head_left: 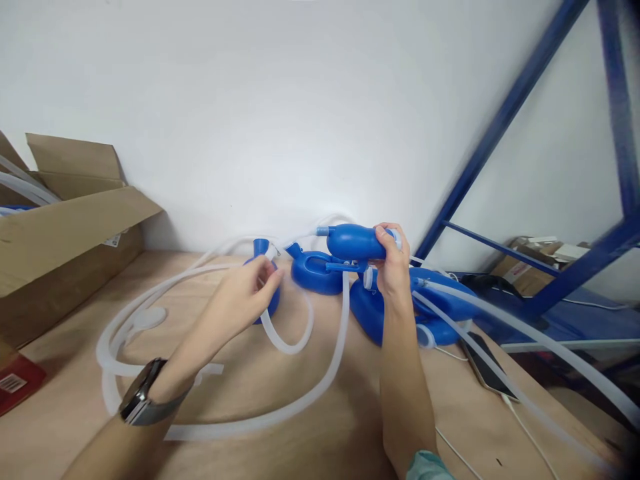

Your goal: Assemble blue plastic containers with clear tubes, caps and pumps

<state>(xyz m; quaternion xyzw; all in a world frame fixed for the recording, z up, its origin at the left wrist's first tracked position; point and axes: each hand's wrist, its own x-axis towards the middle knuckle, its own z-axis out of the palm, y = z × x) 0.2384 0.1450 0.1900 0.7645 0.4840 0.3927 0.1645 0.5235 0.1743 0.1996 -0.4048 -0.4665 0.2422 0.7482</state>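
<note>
My right hand (391, 263) is closed around the end of a blue bulb-shaped plastic vessel (353, 241), held up above the wooden table (350, 413). A translucent white tube (320, 373) hangs from the vessel and loops across the table. My left hand (247, 297), with a watch on the wrist, pinches another white tube (285, 340) beside a second blue vessel (265, 267). Two more blue vessels lie behind: one with a handle (315, 270) and one under my right hand (440, 307).
An open cardboard box (60, 233) with tubes stands at the left. A red packet (15, 383) lies at the left edge. A phone (487, 363) with a white cable lies at the right. A blue metal rack (550, 280) stands to the right; a white wall is behind.
</note>
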